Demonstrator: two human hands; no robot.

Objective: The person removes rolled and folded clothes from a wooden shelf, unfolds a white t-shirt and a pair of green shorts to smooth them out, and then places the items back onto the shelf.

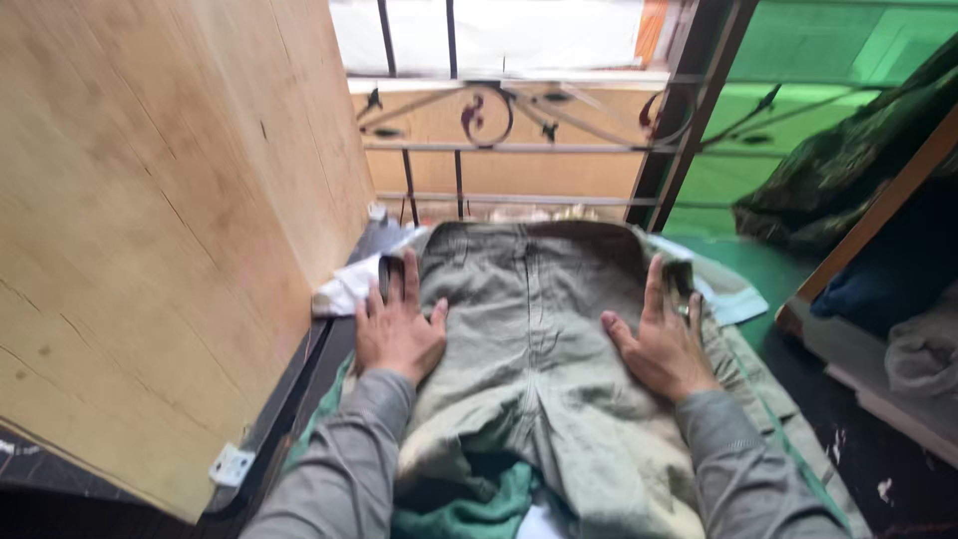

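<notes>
A pair of grey-green trousers (529,329) lies flat in front of me, waistband toward the window bars. My left hand (397,327) rests palm down on the trousers' left hip, fingers spread. On the right hip my right hand (664,339) presses flat too, fingers apart, tips near a dark pocket patch (680,273). Both arms wear grey sleeves. A teal-green cloth (469,509) bunches under the trouser legs close to me.
A large plywood panel (150,220) leans at the left. A metal window grille (499,120) stands beyond the waistband. White cloth (349,284) lies at the left, pale cloth (728,294) at the right. A wooden shelf (878,215) with dark fabric is at right.
</notes>
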